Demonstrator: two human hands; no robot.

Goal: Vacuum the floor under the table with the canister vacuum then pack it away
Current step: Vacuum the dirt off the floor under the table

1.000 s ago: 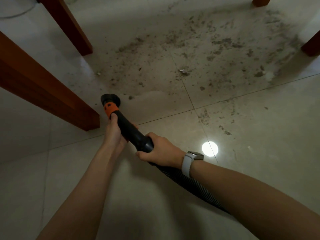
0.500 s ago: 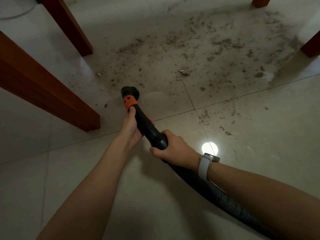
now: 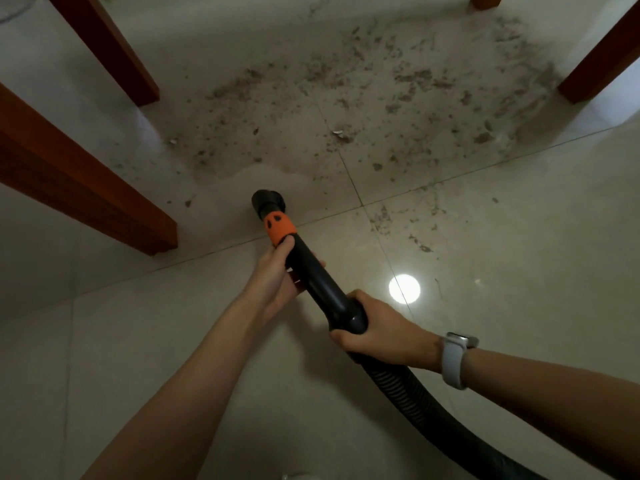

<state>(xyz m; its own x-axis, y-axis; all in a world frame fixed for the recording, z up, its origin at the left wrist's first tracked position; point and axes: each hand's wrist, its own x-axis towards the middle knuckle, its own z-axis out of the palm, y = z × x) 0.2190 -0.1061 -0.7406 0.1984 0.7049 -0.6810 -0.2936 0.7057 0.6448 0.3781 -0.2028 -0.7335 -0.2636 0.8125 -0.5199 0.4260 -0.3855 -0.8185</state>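
Note:
A black vacuum wand with an orange collar ends in a round black nozzle that points down at the pale tiled floor. My left hand grips the wand just below the collar. My right hand grips the wand's rear end where the ribbed black hose joins it; the hose runs off the bottom right. A wide patch of dark dust and crumbs covers the tiles ahead of the nozzle. The canister itself is out of view.
Reddish wooden table legs stand around the dirt: a thick one at the left, one behind it, one at the right and a tip at the top. A bright light reflection shines on the tile.
The nozzle has swept to the right along the near edge of the dirt, and both my hands moved right with it. The strip of floor it crossed looks cleaner.

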